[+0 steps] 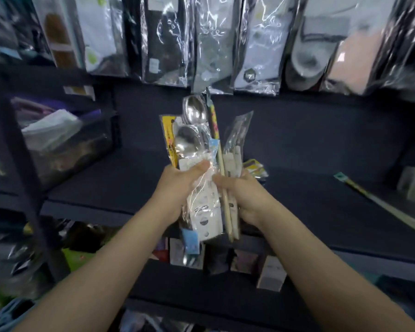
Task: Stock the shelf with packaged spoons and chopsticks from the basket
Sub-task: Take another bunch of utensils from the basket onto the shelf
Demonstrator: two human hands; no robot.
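Spoon/chopstick packs [203, 149] gripped upright by both hands [177, 188], above shelf [321, 195].

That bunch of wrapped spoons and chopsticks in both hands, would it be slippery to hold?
Probably. The bundle of packets is wrapped in glossy, crinkled film, so packets may slide against each other. Both the left hand and right hand grip it, which suggests it fans out easily.

Both forearms were bare to the elbow, and neither the left hand [177, 188] nor the right hand [247, 197] wore rings or gloves
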